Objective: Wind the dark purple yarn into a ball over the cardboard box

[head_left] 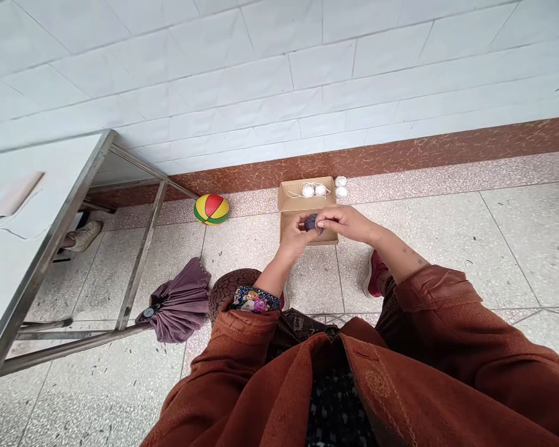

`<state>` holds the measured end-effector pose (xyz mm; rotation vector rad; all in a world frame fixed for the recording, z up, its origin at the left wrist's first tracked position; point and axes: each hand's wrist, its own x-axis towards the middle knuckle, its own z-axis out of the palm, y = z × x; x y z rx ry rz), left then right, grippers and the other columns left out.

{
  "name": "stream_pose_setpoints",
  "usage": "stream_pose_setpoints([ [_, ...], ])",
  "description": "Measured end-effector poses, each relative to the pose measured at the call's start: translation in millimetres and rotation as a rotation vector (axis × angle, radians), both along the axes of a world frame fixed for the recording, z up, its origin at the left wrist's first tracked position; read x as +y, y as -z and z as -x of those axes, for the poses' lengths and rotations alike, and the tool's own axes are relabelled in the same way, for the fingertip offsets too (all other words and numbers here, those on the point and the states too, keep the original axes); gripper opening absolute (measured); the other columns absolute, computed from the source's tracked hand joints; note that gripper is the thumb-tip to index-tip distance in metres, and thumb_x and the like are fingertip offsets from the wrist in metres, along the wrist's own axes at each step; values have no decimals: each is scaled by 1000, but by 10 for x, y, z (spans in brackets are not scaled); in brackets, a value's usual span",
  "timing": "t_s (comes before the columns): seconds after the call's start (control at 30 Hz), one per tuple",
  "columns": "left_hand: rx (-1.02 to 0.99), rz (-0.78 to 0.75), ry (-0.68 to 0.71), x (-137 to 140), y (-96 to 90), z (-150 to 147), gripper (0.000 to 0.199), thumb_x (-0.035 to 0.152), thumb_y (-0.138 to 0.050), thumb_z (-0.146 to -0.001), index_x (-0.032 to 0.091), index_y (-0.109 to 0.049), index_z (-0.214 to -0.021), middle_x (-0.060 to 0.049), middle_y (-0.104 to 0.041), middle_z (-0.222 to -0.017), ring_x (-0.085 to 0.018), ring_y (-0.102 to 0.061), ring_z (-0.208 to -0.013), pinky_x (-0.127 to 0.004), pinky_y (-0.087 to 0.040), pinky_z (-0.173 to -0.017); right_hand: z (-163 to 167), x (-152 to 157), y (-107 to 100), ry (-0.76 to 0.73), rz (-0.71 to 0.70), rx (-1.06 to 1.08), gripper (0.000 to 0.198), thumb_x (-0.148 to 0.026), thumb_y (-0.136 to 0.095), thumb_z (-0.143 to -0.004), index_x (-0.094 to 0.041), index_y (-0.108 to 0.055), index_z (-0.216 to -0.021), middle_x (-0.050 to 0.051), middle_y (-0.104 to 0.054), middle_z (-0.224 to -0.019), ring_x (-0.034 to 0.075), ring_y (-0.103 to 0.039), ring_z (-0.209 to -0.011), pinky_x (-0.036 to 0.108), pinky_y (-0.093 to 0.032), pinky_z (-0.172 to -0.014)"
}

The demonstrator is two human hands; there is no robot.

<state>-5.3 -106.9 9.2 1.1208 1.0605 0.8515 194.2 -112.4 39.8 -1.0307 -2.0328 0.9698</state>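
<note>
Between my two hands is a small dark purple-grey ball of yarn (310, 222). My left hand (298, 234) curls round its left side, with the thumb along the near edge. From the right, my right hand (342, 222) pinches at the ball with thumb and fingertips; a strand there is too small to make out. Below my hands stands an open cardboard box (327, 243), partly hidden by them. Its raised lid part (289, 200) holds two white yarn balls (313, 190) with loose ends. Two more white balls (341, 186) rest beside the box.
A red, yellow and green ball (211, 210) lies by the wall. Left of me are a folded purple umbrella (181, 304) and a metal-framed table (51, 180). Another person's shoe (86, 236) shows under the table. The tiled wall (261, 93) stands close in front.
</note>
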Motion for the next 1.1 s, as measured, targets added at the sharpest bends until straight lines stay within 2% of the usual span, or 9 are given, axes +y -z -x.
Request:
stream_pose_setpoints([
  [0.23,-93,23,196,-117,-99,-43,48,24,-83,-65,20,-65,-110,-2,-69,-101,-15,-62,-92,-30,-48,-84,-79,145,179,264,121,92,20,-37,-65,-92,-21,-70,-82,3,-69,-84,18,-58,-78,32,-45,-75],
  [0.37,-284,133,121,-123,-165,-33,57,24,-87,-63,24,-63,-115,-2,-67,-111,-15,-63,-92,-29,-52,-76,-3,132,289,293,232,102,21,-38,-61,-92,-20,-69,-83,2,-67,-79,17,-56,-73,31,-43,-70],
  [0.47,-392,173,34,-90,-177,-14,51,27,-88,-66,23,-65,-112,-4,-68,-114,-16,-64,-93,-30,-55,-76,65,97,327,312,217,38,18,-33,-58,-92,-20,-65,-83,1,-64,-77,16,-53,-70,30,-40,-68],
  [0.57,-398,150,-94,-20,-132,18,41,28,-88,-69,21,-66,-103,-5,-69,-112,-16,-65,-95,-32,-56,-81,89,49,296,236,177,-32,16,-31,-58,-92,-20,-62,-81,0,-63,-76,16,-52,-71,29,-38,-68],
  [0.73,-228,116,-207,81,2,49,47,29,-87,-65,21,-65,-105,-4,-68,-106,-16,-64,-91,-33,-54,-82,61,-37,116,-78,185,-47,20,-35,-58,-95,-21,-65,-83,0,-64,-78,15,-54,-73,29,-41,-72],
  [0.8,-108,106,-157,72,28,34,52,29,-87,-63,20,-65,-109,-3,-68,-103,-16,-63,-89,-33,-52,-81,42,-42,54,-95,201,14,23,-41,-58,-96,-21,-69,-88,1,-67,-83,16,-57,-77,29,-43,-74],
  [0.9,6,59,26,9,10,-7,54,26,-87,-61,18,-67,-111,-3,-68,-99,-16,-62,-90,-32,-50,-84,10,9,37,33,163,105,26,-44,-59,-96,-22,-71,-91,2,-70,-87,17,-59,-80,31,-45,-76],
  [1.0,-52,37,169,-60,-53,-33,60,24,-85,-63,21,-65,-120,-4,-69,-107,-17,-62,-95,-31,-49,-86,-21,94,114,176,87,105,22,-40,-62,-95,-22,-70,-86,3,-70,-87,18,-59,-81,32,-45,-78],
  [1.1,-185,87,186,-88,-115,-33,73,26,-84,-66,28,-58,-134,-4,-66,-118,-17,-63,-98,-31,-52,-83,-34,148,237,287,85,45,19,-34,-62,-94,-22,-69,-83,3,-69,-83,18,-59,-79,32,-45,-77],
])
